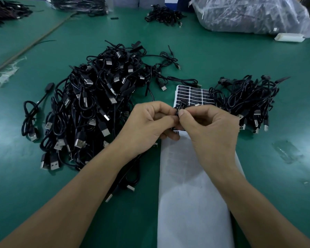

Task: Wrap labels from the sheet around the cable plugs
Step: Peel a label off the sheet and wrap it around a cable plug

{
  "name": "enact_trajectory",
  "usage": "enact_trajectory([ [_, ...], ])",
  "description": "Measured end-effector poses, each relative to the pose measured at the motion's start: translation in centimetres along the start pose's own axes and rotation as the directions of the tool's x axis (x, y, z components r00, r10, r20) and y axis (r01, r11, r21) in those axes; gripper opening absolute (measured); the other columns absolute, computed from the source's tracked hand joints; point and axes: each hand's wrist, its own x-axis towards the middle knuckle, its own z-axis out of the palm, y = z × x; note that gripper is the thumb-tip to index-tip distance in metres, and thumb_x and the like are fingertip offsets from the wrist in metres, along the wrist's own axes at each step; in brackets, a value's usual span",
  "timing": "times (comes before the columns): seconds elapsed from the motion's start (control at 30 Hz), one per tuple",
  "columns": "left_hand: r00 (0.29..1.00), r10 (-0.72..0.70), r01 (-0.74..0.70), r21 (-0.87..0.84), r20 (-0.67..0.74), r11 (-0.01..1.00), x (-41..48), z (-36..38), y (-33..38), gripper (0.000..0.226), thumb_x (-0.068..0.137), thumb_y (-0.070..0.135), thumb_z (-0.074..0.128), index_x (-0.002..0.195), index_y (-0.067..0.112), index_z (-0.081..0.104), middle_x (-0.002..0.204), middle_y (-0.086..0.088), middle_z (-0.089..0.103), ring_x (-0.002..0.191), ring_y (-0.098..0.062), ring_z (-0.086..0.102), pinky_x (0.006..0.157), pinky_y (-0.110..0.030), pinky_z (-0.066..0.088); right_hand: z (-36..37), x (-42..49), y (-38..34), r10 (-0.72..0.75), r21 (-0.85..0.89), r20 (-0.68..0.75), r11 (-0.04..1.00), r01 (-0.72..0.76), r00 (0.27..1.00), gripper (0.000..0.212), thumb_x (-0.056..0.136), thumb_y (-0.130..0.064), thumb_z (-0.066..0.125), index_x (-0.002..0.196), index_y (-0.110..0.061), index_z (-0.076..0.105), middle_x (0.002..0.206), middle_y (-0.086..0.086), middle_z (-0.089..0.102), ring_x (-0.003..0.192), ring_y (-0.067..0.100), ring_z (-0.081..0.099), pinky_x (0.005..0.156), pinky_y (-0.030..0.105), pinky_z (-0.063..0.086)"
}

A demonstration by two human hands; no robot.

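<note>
Both hands meet right over the white backing sheet of black labels [193, 94], I guess so the next sticker is close by. The left hand [150, 122] pinches a small black cable plug [177, 113] steady, and the right hand [209, 127] pinches a black label [182, 104] onto it. The big tangled pile of black USB cables [89, 108] on the green desk [222, 59] looks like the to-do stack, and the smaller black cable bundle [249, 101] is probably the finished ones. The label print is too tiny to read.
</note>
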Motion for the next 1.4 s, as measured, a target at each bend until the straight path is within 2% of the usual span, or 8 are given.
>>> enact_trajectory([
  [0.27,1.000,0.000,0.000,-0.014,0.007,1.000,0.02,0.06,0.03,0.004,0.095,0.005,0.065,0.091,0.006,0.067,0.072,-0.001,0.076,0.060,-0.013,0.072,0.054,-0.021,0.049,0.07,0.19,0.23,0.065,0.049,0.005,0.997,-0.066,0.998,0.011,0.083,-0.011,0.075,0.075,-0.019,0.075,0.072,0.001,0.075,0.071,0.026,0.073,0.070,0.049,0.062],
  [0.87,0.999,0.036,-0.036,-0.008,0.003,0.999,0.03,-0.05,-0.21,0.004,0.094,0.006,0.067,0.090,0.008,0.068,0.072,-0.002,0.076,0.063,-0.016,0.074,0.056,-0.022,0.051,0.00,0.12,0.13,0.080,0.068,0.015,0.994,-0.080,0.997,0.010,0.082,-0.013,0.080,0.075,-0.018,0.074,0.072,0.002,0.075,0.072,0.024,0.074,0.071,0.047,0.062],
  [1.03,0.999,0.034,-0.034,-0.012,0.002,0.999,0.09,-0.11,-0.20,0.004,0.094,0.008,0.067,0.090,0.009,0.068,0.075,-0.003,0.077,0.063,-0.016,0.074,0.057,-0.022,0.052,-0.23,0.17,-0.08,0.051,0.062,0.026,0.997,-0.053,0.998,0.008,0.082,-0.011,0.081,0.078,-0.014,0.075,0.070,0.002,0.075,0.067,0.019,0.074,0.068,0.037,0.063],
  [1.27,1.000,0.020,-0.020,-0.015,-0.003,1.000,0.00,-0.15,-0.13,0.005,0.095,0.007,0.066,0.091,0.007,0.068,0.076,-0.003,0.077,0.061,-0.014,0.073,0.055,-0.021,0.051,-0.15,0.11,-0.09,0.007,0.054,0.020,0.999,-0.008,1.000,0.008,0.083,-0.010,0.080,0.079,-0.014,0.075,0.070,-0.001,0.074,0.066,0.017,0.073,0.066,0.031,0.061],
  [1.4,1.000,-0.002,0.001,-0.037,-0.012,0.999,-0.04,-0.08,0.01,0.004,0.095,0.005,0.065,0.091,0.007,0.066,0.073,-0.001,0.077,0.059,-0.013,0.072,0.053,-0.020,0.049,-0.18,0.06,-0.17,-0.031,0.042,0.018,0.999,0.030,0.999,0.015,0.089,-0.009,0.072,0.077,-0.019,0.074,0.069,-0.008,0.073,0.063,0.006,0.069,0.062,0.016,0.053],
])
